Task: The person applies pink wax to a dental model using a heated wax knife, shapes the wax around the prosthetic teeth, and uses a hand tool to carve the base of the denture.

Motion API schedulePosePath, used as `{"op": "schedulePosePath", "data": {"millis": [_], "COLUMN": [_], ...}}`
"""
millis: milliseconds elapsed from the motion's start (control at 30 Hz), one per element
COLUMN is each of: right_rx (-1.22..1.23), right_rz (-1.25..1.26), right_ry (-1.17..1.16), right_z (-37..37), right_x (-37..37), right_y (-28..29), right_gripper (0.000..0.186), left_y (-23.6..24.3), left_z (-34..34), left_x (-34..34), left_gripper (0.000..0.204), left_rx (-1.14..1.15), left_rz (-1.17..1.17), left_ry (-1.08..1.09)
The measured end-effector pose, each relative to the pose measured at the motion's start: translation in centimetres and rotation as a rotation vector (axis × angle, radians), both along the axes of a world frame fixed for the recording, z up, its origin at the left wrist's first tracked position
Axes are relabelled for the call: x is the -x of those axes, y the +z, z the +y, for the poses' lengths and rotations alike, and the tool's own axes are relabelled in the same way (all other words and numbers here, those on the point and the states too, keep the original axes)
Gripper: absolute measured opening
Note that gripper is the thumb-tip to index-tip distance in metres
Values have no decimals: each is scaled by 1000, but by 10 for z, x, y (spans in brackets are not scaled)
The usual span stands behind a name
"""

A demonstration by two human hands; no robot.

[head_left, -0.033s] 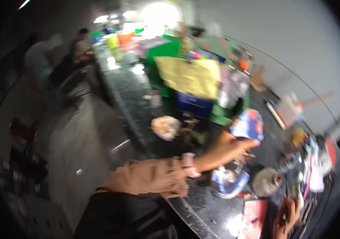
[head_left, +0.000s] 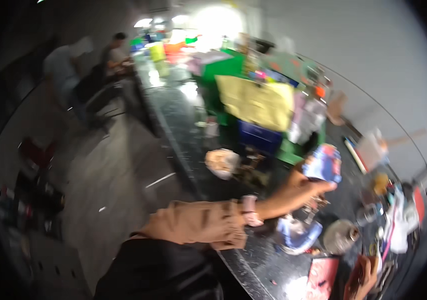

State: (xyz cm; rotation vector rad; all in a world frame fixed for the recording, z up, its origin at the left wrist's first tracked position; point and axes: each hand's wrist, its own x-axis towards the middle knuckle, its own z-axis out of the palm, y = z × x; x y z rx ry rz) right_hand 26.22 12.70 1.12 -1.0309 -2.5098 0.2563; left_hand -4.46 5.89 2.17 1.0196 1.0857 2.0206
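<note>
My left hand is raised over the dark bench, gripping a blue and pink moulded piece; the picture is blurred. Below it lies a similar blue and white curved piece, beside a round grey container with a narrow top. A pale round lump rests to the left. My right hand is low at the right, fingers curled, near a red flat item; what it holds, if anything, I cannot make out.
Green and blue containers, a yellow sheet and clutter fill the dark bench toward a bright lamp. Small tools and bottles crowd the right along the wall. Two people are at the far left, beside the bench.
The view has shifted a little, so the bench and both hands appear slightly further right and lower. My left hand still grips the blue and pink piece.
</note>
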Motion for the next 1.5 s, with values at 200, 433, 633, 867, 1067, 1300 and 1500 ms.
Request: {"op": "schedulePosePath", "data": {"millis": [200, 433, 633, 867, 1067, 1300, 1500], "right_rx": [-159, -328, 199, 117, 260, 86, -12], "right_rz": [-359, -199, 316, 620, 1267, 1202, 1001], "right_ry": [-52, -79, 672, 505, -44, 182, 238], "right_z": [0, -49, -126, -184, -176, -180, -180], "right_x": [-2, 22, 35, 49, 52, 34, 33], "right_y": [24, 71, 57, 35, -5, -32, -24], "right_gripper": [24, 22, 109, 68, 34, 92, 116], "left_y": [9, 8, 9, 29, -21, -42, -29], "left_z": [-41, -75, -105, -138, -154, -148, -145], "left_x": [2, -23, -68, -147, -131, -103, -112], "left_gripper": [37, 38, 40, 17, 48, 77, 71], "left_rx": [148, 140, 137, 72, 76, -13, 211], "left_rz": [-301, -552, -766, -924, -644, -949, -360], "left_ry": [-110, -214, -86, -170, -395, -437, -502]}}
